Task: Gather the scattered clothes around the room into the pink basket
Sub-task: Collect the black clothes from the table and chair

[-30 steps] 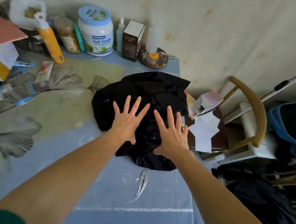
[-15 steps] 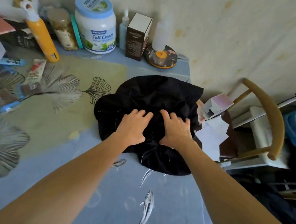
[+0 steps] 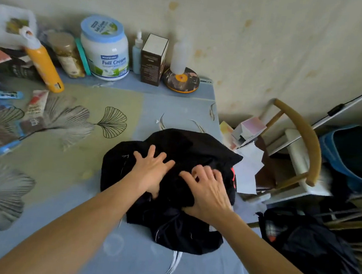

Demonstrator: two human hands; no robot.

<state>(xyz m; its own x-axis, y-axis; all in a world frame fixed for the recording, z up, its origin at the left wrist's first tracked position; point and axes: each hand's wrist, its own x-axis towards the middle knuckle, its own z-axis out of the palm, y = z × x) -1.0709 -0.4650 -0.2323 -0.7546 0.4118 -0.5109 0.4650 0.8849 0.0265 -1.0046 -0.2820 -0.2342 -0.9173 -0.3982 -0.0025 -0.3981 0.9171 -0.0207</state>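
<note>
A crumpled black garment lies on the blue patterned tablecloth, near the table's right edge. My left hand presses on its middle with fingers spread and fairly straight; the thumb is sunk into a fold. My right hand sits just to the right, fingers curled and bunching the cloth. A bit of red shows at the garment's right side. No pink basket is in view.
Jars, bottles, a box and an orange bottle line the table's back edge by the wall. A wooden chair with papers stands right of the table. Dark clothes lie on the floor below it, a blue bag behind.
Both hands went from spread above the garment to pressing into it and bunching it. The garment has slid toward me and to the right along the table.
</note>
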